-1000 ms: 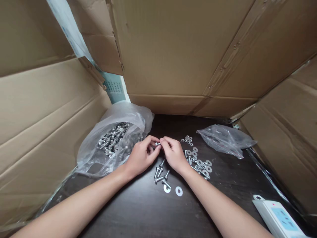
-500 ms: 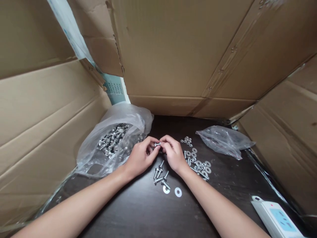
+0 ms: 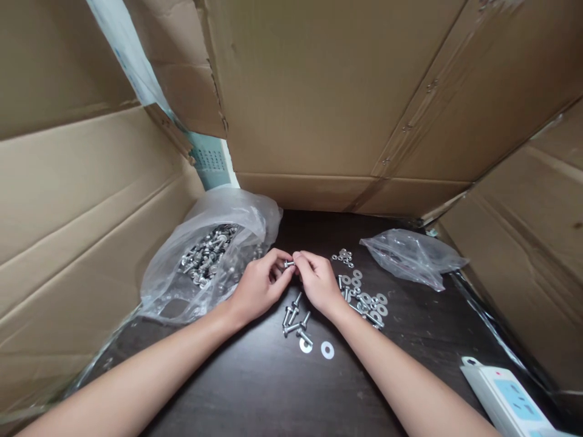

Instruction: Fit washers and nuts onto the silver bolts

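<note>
Between my two hands is a small silver bolt, held sideways above the table. My left hand pinches its left end between thumb and forefinger. My right hand closes its fingertips on the other end; whether a nut sits there is hidden. Just below the hands lie several loose bolts and two flat washers, one fully visible and one partly under a bolt. Right of my right hand is a mixed pile of washers and bolts, with small nuts behind it.
A clear plastic bag full of bolts lies open at the left. Another clear bag rests at the back right. A white power strip is at the lower right. Cardboard walls enclose the dark table.
My right fingers have shifted slightly on the end of the bolt, the forefinger now straighter. My left hand keeps its pinch; the things on the table lie as before.
</note>
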Tool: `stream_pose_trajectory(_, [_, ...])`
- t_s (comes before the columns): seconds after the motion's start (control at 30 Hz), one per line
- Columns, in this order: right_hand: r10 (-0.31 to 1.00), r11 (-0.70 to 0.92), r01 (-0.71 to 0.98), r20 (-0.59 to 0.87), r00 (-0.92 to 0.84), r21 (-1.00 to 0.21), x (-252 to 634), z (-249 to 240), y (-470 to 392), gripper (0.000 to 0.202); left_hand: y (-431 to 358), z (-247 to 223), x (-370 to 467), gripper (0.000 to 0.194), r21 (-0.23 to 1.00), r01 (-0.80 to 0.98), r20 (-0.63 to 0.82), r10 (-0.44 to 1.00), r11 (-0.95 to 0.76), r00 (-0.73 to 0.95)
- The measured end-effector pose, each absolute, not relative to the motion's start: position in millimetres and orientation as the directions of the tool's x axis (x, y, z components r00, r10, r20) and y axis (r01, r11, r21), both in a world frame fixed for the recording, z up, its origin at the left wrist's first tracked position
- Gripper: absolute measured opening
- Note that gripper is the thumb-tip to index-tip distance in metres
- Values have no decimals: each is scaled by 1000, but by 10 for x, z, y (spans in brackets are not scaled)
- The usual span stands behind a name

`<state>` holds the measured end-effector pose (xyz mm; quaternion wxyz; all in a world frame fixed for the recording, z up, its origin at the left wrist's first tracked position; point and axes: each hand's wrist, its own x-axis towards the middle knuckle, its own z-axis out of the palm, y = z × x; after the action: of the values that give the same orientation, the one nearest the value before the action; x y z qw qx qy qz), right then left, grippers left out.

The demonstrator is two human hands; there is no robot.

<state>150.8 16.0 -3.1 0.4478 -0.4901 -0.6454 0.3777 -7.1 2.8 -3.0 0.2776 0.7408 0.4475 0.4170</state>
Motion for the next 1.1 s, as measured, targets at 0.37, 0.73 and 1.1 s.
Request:
stream_pose_trajectory(0.37, [965, 247, 241, 215, -151, -939, 1532, -9, 148, 20, 24, -20, -77, 11, 783, 440, 369, 898, -440, 242])
stream_pose_trajectory(0.73, [963, 255, 287, 215, -165, -923, 1513, -18, 142, 35, 19, -28, -76, 11, 782, 437, 372, 895, -445, 245])
stream_pose_trajectory(1.1, [955, 285, 230, 253, -157, -931, 1523, -3, 151, 19, 19, -10, -72, 11, 793, 430, 364, 902, -432, 234])
